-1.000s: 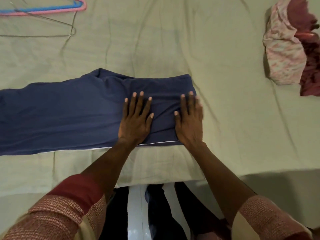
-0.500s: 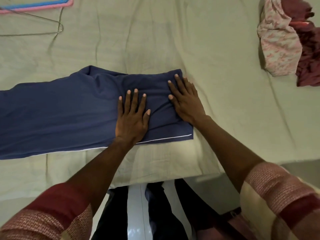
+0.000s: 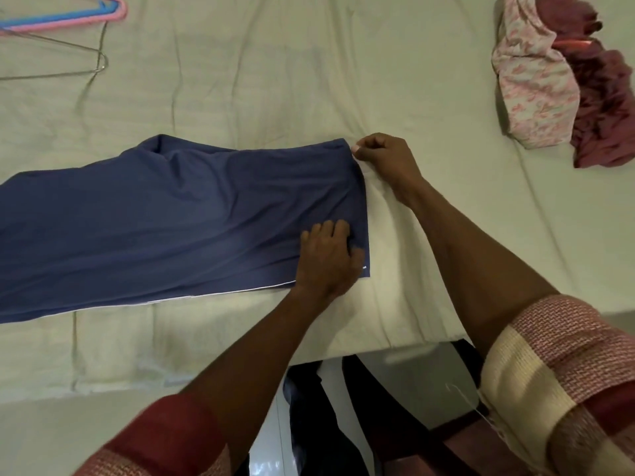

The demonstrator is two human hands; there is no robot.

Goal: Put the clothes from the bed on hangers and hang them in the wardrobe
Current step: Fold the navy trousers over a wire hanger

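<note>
A navy blue garment (image 3: pixel 154 221) lies flat across the pale green bed sheet (image 3: pixel 309 80), stretching off the left edge. My left hand (image 3: pixel 328 257) grips its near right corner, fingers curled into the cloth. My right hand (image 3: pixel 381 156) pinches the far right corner of the same garment. Pink and blue plastic hangers (image 3: pixel 68 17) and a wire hanger (image 3: pixel 68 60) lie at the top left of the bed.
A crumpled pink floral cloth (image 3: pixel 536 87) and a maroon cloth (image 3: pixel 608 108) are piled at the top right of the bed. The bed's near edge (image 3: pixel 378 345) runs across the lower frame, with floor and my legs below it.
Both hands lay flat on the garment's right end before. The left hand has slid to the near right corner and curled, and the right hand has moved to the far corner and pinched it.
</note>
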